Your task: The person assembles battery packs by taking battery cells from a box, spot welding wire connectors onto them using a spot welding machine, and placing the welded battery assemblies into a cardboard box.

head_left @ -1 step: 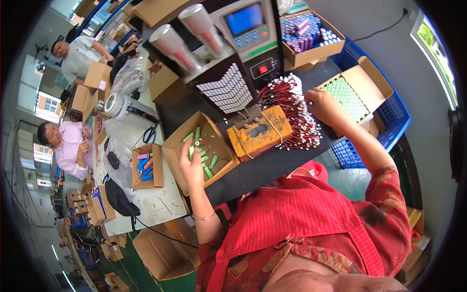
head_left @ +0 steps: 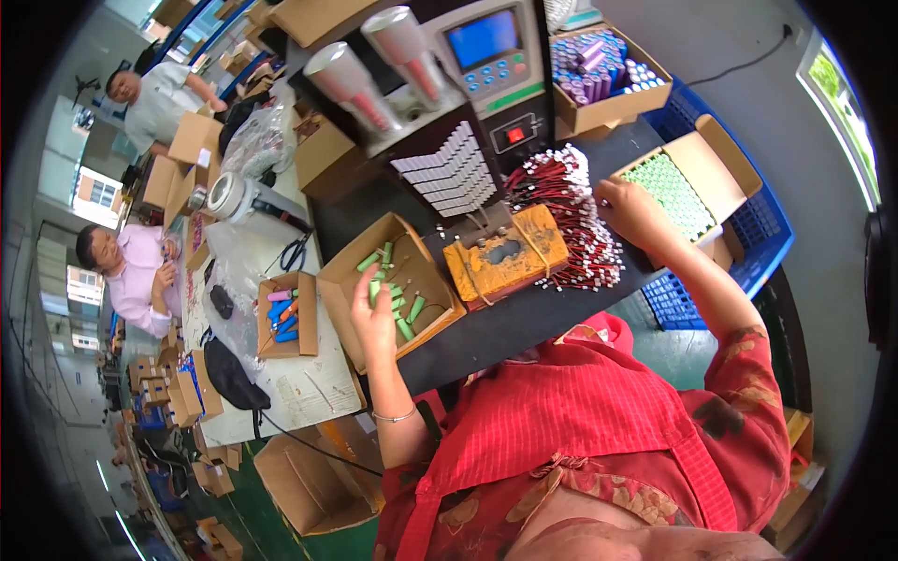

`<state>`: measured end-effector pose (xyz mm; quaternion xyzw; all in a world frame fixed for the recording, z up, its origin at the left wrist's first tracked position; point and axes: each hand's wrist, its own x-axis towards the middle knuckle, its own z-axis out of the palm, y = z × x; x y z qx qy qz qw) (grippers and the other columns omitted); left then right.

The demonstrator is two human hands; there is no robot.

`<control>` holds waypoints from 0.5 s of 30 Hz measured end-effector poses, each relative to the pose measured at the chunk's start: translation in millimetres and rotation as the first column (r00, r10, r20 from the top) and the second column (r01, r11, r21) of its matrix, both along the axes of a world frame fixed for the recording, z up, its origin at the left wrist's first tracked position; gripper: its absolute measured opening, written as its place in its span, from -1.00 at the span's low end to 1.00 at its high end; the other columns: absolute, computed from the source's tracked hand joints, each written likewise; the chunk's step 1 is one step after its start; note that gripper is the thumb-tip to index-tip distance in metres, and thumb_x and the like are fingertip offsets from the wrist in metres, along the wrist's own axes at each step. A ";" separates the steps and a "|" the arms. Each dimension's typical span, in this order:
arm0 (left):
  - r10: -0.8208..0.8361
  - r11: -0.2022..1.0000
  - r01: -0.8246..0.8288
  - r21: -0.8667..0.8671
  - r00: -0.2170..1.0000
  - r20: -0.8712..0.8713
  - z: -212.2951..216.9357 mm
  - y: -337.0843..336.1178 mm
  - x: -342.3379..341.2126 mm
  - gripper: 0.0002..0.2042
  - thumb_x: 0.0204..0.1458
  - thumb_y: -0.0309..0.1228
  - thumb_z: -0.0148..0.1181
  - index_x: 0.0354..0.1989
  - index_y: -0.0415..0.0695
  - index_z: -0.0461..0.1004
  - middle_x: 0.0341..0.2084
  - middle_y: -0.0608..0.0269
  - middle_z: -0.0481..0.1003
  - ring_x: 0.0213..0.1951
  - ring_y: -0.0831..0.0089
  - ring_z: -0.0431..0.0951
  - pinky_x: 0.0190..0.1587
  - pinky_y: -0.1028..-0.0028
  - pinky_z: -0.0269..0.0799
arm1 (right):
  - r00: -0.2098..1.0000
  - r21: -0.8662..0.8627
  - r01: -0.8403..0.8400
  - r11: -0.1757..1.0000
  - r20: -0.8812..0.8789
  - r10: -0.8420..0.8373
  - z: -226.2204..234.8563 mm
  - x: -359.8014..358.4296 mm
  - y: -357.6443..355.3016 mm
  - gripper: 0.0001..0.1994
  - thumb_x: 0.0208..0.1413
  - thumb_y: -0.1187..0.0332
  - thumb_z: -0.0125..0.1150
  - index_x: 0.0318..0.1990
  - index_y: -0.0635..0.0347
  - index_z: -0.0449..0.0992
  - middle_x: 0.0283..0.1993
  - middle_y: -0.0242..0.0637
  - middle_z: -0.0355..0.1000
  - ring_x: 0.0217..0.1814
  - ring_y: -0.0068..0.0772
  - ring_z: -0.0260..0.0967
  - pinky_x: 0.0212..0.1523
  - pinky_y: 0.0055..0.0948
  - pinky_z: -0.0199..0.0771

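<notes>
My left hand (head_left: 374, 323) is over the near-left side of an open cardboard box (head_left: 430, 338), its fingers closed around a green cylindrical battery cell (head_left: 374, 290). More green cells (head_left: 404, 329), some with thin wires, lie loose inside that box. My right hand (head_left: 631, 208) is closed beside a heap of red and black wires with white connectors (head_left: 575, 224). Its fingertips point down, and what they pinch is too small to make out. Just right of it stands a box packed with upright green cells (head_left: 666, 192). An orange-yellow block (head_left: 505, 254) with bands around it sits between my hands.
A machine with a blue screen (head_left: 482, 39) and two clear tubes rises behind the block. A carton of purple and blue cells (head_left: 608, 107) stands at the back right, beside a blue plastic crate (head_left: 762, 224). A small box of coloured cells (head_left: 287, 351) is at left. Two people work farther left.
The whole view has shifted slightly to the right. Both hands stay in nearly the same places, the left over the box and the right by the wires.
</notes>
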<state>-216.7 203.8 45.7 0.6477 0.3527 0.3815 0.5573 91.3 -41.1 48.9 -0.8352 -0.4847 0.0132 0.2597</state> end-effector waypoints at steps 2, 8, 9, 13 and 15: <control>-0.048 0.999 0.047 -0.023 0.998 -0.035 -2.2 -6.4 2.3 -0.67 -0.01 -0.53 0.09 0.00 -0.13 0.39 -0.36 0.47 0.41 -0.50 0.80 0.26 -0.47 0.78 0.19 | 1.000 -0.015 -0.007 1.000 0.012 0.007 -10.9 0.7 -2.1 -0.91 -0.18 0.49 0.09 -0.45 0.25 0.35 -0.43 -0.07 0.32 -0.35 0.02 0.34 -0.33 -0.19 0.35; -0.292 0.950 0.307 0.055 0.937 -0.191 -7.0 -19.1 18.3 -0.72 0.01 -0.51 0.05 -0.05 -0.13 0.41 -0.13 0.26 0.43 -0.05 0.49 0.38 -0.01 0.55 0.25 | 0.990 -0.089 -0.015 0.996 0.141 0.027 -9.8 3.8 -8.2 -0.91 -0.13 0.43 0.04 -0.56 0.24 0.44 -0.46 -0.10 0.34 -0.39 -0.02 0.36 -0.35 -0.16 0.38; -0.318 0.941 0.334 0.059 0.930 -0.186 -8.0 -19.3 19.2 -0.71 0.01 -0.52 0.04 -0.04 -0.13 0.40 -0.12 0.23 0.40 -0.05 0.48 0.37 -0.02 0.55 0.26 | 0.988 -0.099 -0.025 0.995 0.149 0.039 -7.5 5.0 -9.1 -0.90 -0.13 0.43 0.05 -0.56 0.24 0.44 -0.46 -0.10 0.35 -0.39 -0.03 0.36 -0.34 -0.17 0.38; -0.302 0.946 0.317 0.063 0.936 -0.178 -14.5 -17.9 13.2 -0.70 0.01 -0.51 0.05 -0.03 -0.13 0.38 -0.16 0.11 0.39 -0.10 0.36 0.39 -0.05 0.51 0.28 | 0.992 -0.095 -0.043 0.995 0.110 0.053 23.9 5.6 -15.0 -0.91 -0.17 0.46 0.09 -0.59 0.30 0.41 -0.47 -0.07 0.34 -0.43 -0.01 0.34 -0.38 -0.19 0.34; -0.280 0.955 0.290 0.060 0.951 -0.131 -18.6 -12.2 5.4 -0.69 -0.01 -0.52 0.09 -0.04 -0.17 0.39 -0.21 0.18 0.43 -0.21 0.46 0.44 -0.14 0.54 0.33 | 0.998 -0.118 -0.024 0.993 0.055 0.031 47.1 3.9 -20.2 -0.91 -0.19 0.50 0.10 -0.61 0.34 0.40 -0.52 -0.05 0.32 -0.46 0.00 0.31 -0.41 -0.21 0.30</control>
